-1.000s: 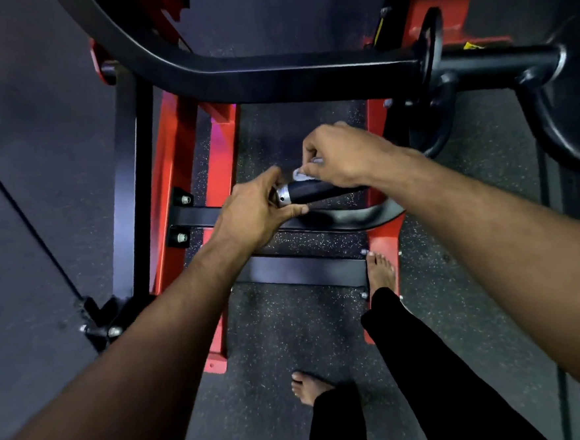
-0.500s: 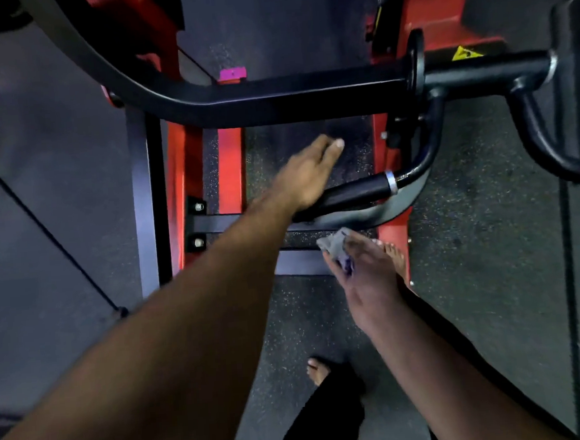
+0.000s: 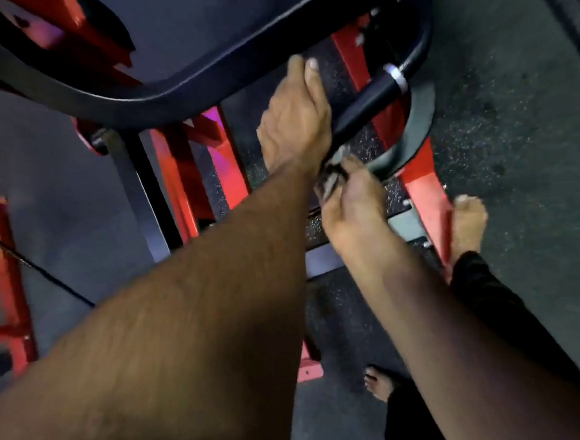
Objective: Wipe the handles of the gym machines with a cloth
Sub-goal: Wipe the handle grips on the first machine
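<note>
- Resting your left hand (image 3: 294, 123) flat, fingers straight and together, on the handle (image 3: 363, 106) at upper centre covers grip you could miss.
- Pinching the cloth (image 3: 330, 177) bunched in your right hand (image 3: 351, 208) at centre risks a thin wipe.

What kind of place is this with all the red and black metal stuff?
It looks like a gym. There is a red steel machine frame on a speckled rubber floor, and a black padded handle on a curved bar. The right hand holds a cloth beside the handle.
</note>
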### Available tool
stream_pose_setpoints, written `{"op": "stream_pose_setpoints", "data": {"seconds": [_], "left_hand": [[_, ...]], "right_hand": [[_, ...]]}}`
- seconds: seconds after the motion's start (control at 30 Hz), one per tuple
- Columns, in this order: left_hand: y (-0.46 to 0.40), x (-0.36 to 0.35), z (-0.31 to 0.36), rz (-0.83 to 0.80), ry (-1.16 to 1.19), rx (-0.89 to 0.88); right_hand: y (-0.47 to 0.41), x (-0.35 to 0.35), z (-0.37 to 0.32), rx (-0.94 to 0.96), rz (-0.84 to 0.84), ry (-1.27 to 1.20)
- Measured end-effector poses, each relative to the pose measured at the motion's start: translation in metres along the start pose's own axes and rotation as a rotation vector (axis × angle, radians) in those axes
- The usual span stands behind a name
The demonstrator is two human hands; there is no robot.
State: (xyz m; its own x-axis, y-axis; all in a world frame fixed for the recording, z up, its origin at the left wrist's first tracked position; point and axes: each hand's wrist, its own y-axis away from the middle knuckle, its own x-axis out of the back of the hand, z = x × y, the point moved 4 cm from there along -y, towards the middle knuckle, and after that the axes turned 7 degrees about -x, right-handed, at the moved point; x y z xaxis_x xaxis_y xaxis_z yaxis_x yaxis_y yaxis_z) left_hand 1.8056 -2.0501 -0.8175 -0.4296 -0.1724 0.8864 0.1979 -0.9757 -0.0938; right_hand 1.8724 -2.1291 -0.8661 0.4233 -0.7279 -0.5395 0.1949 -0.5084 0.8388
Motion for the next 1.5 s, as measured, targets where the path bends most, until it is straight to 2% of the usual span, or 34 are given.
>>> {"op": "stream_pose_setpoints", "data": {"seconds": [0.1, 0.27, 0.4, 0.5, 0.6, 0.67, 0.87, 0.97, 1.03, 1.1, 1.2, 1.3, 1.37, 1.5], "left_hand": [[0.000, 0.000, 0.001, 0.055, -0.023, -0.047], [0.002, 0.000, 0.003, 0.074, -0.037, -0.011], [0.002, 0.000, 0.003, 0.066, -0.051, 0.013], [0.002, 0.001, 0.005, 0.056, -0.066, 0.018], [0.003, 0.001, 0.004, 0.050, -0.040, 0.024], [0.002, -0.002, 0.004, 0.026, -0.024, 0.036], [0.001, -0.002, 0.003, 0.026, -0.031, 0.021], [0.000, 0.001, 0.003, 0.030, -0.041, 0.015], [0.000, 0.000, 0.003, 0.039, -0.040, 0.001], [0.002, -0.001, 0.003, 0.039, -0.032, -0.001], [0.000, 0.001, 0.003, 0.032, -0.022, 0.015], [-0.002, 0.000, 0.002, 0.037, -0.037, 0.021], [-0.001, -0.002, 0.001, 0.040, -0.040, 0.005], [-0.001, -0.002, 0.002, 0.043, -0.036, -0.005]], "right_hand": [[0.007, -0.001, -0.004, 0.087, -0.033, 0.032], [0.020, 0.000, 0.012, 0.209, -0.169, 0.344], [0.009, 0.008, 0.000, 0.242, -0.062, 0.509], [0.008, 0.011, 0.003, 0.197, -0.074, 0.605], [0.012, 0.005, 0.007, 0.062, -0.132, 0.530], [0.010, 0.001, 0.006, 0.024, -0.100, 0.456], [-0.007, -0.011, -0.031, 0.265, -0.024, 0.214], [-0.009, -0.007, -0.010, 0.317, 0.008, 0.345], [-0.008, 0.002, 0.011, 0.272, -0.006, 0.500], [-0.005, 0.005, 0.015, 0.195, -0.039, 0.530], [-0.006, -0.008, -0.019, 0.249, -0.052, 0.394], [-0.010, -0.020, -0.063, 0.333, 0.047, 0.294], [-0.010, -0.021, -0.076, 0.296, 0.070, 0.186], [-0.011, -0.028, -0.085, 0.257, -0.032, -0.089]]}}
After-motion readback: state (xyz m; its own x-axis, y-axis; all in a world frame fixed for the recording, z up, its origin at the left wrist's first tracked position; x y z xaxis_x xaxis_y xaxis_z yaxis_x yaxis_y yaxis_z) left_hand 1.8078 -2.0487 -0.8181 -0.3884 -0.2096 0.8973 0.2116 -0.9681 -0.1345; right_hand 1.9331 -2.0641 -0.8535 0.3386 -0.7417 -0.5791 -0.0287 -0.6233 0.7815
